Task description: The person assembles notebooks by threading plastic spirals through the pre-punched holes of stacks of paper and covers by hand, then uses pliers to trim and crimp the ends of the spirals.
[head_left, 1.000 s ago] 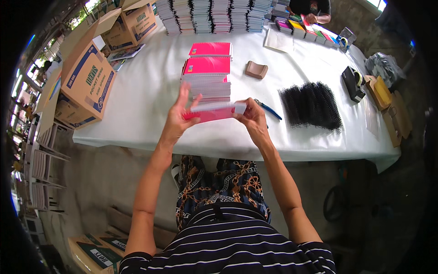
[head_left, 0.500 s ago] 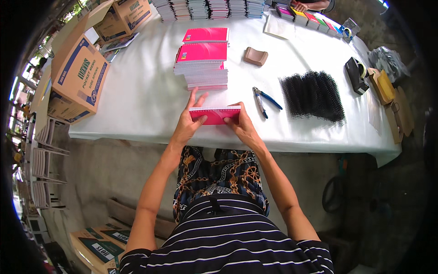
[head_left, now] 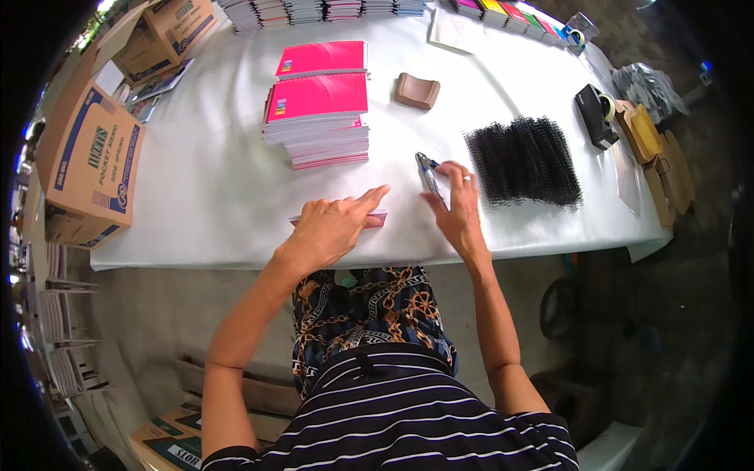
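Note:
A thin pink-covered booklet (head_left: 375, 220) lies flat near the front edge of the white table (head_left: 212, 180). My left hand (head_left: 334, 225) rests palm down on it, fingers spread. My right hand (head_left: 457, 206) reaches to the right of it, fingertips touching blue-handled pliers (head_left: 428, 171) lying on the table; it is not closed around them. Behind the booklet stands a stack of pink-covered notebooks (head_left: 318, 118), with a second pink stack (head_left: 323, 59) farther back. A pile of black spiral binding coils (head_left: 522, 161) lies just right of the pliers.
A brown pad (head_left: 416, 90) sits mid-table. Rows of stacked notebooks (head_left: 330, 9) line the far edge. A black tape dispenser (head_left: 595, 114) and brown items (head_left: 656, 157) are at the right end. Cardboard boxes (head_left: 90, 165) stand at the left end.
Both hands held the pink booklet up on edge; now it lies flat under my left hand, and my right hand has let go and moved right to the pliers.

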Demonstrator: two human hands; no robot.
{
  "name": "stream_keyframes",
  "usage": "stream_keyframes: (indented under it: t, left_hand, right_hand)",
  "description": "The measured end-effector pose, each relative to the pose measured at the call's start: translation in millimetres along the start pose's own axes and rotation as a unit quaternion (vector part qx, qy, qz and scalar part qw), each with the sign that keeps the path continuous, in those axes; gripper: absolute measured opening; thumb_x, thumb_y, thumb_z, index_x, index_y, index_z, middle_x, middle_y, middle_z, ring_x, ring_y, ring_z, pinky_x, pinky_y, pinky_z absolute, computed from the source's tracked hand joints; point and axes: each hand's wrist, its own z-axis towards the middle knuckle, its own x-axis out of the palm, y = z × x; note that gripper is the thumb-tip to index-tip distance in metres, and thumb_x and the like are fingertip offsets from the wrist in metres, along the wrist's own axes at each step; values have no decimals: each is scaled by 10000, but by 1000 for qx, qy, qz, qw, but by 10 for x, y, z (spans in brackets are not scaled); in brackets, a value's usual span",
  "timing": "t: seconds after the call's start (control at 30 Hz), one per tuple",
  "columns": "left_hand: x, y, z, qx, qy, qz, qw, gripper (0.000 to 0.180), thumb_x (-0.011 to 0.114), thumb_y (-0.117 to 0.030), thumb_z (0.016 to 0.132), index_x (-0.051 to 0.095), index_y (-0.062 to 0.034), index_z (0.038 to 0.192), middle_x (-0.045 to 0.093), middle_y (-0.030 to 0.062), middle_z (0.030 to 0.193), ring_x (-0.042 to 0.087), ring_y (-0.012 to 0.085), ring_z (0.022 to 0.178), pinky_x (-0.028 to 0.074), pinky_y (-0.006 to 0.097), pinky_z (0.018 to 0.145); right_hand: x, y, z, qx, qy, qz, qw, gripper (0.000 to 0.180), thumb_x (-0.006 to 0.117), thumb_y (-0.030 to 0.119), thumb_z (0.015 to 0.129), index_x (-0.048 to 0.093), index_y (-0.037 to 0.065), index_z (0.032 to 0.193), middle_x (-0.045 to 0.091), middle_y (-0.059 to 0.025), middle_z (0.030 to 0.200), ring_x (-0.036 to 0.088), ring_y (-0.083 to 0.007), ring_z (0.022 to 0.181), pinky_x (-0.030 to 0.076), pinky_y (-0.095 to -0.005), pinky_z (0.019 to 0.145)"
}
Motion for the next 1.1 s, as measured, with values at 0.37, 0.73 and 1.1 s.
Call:
stream_keyframes:
  t: [0.37, 0.73, 1.1]
  left_hand:
    - [-58, 11, 85, -6, 52, 17, 998, 644, 594, -208, 906, 320, -160, 1487, 697, 119, 1036, 679, 343, 749, 542, 458, 655]
    - [71, 47, 7, 21, -70, 49, 996, 592, 630, -314, 891, 436, -119, 1415, 649, 138, 1174, 682, 308, 888, 561, 414, 667]
    - [97, 35, 20, 68, -104, 138, 983, 631, 640, -225, 886, 386, -109, 1452, 647, 174, 1139, 626, 304, 1097, 458, 499, 997]
  right_hand:
    - [79, -1035, 1005, -6, 35, -323, 946, 218, 692, 185, 810, 659, 27, 957, 596, -148, 1085, 531, -282, 1040, 408, -423, 843]
    - [-446, -393, 929, 12, 133, 79, 988, 239, 600, -30, 870, 685, 38, 1083, 700, -146, 955, 693, -213, 806, 544, -327, 692]
    - [-188, 355, 293, 12, 221, 258, 941, 231, 743, -36, 753, 718, 49, 966, 652, -39, 877, 600, -140, 771, 499, -295, 711]
